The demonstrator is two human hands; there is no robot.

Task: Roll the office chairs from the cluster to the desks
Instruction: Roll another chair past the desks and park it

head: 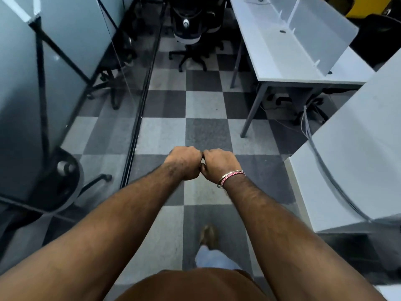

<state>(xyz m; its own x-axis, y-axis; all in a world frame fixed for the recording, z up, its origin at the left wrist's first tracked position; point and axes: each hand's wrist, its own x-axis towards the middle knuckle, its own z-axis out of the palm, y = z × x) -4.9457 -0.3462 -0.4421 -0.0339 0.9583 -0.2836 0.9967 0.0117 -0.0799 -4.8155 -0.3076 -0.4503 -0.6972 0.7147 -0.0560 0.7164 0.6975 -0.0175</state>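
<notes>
Several office chairs (pixel 191 29) stand clustered straight ahead beyond the white desk's (pixel 288 61) far-left corner, well apart from both hands, left hand (pixel 184 162) and right hand (pixel 219 164), each fisted on nothing, knuckles touching, equally near.

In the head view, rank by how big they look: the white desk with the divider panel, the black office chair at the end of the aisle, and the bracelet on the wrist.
1. White desk with divider panel
2. Black office chair, farther off, so apparent size only
3. Red-and-silver bracelet
</notes>
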